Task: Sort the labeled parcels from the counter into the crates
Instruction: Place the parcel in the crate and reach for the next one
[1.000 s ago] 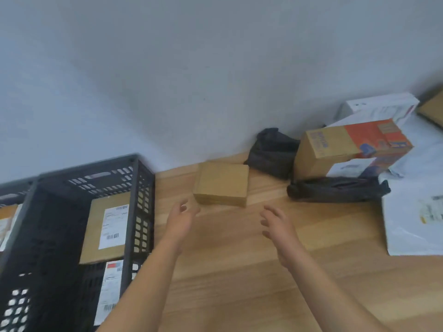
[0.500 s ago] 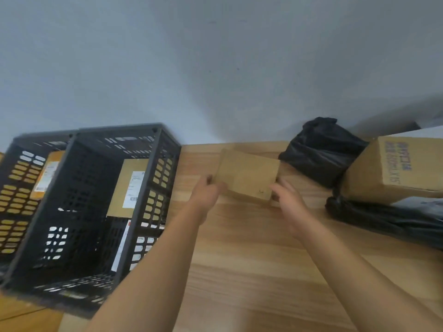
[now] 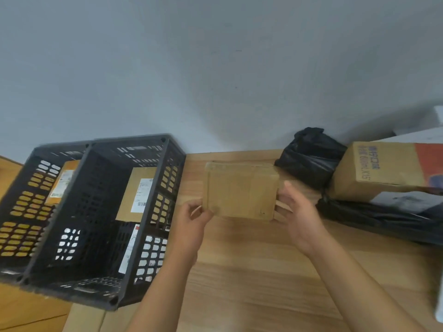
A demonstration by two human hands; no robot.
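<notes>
Now both hands grip the box (image 3: 241, 190) over the counter (image 3: 251, 271): left hand (image 3: 191, 221) at its 8 o'clock corner, right hand (image 3: 297, 212) along its 3 o'clock edge. No label shows; I'd turn it over and read it before choosing a crate (image 3: 129, 143), at 9 o'clock.

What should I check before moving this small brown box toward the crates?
1. Grip: left hand and right hand hold the small brown box by its two ends: ok.
2. Label: the face showing is bare cardboard, no label in view: not ok.
3. Target crate: cannot tell without the label.
4. Path left to the near crate: only bare counter between: ok.
5. Room in the near crate: a labelled parcel stands at its right wall, with space beside it: ok.
</notes>
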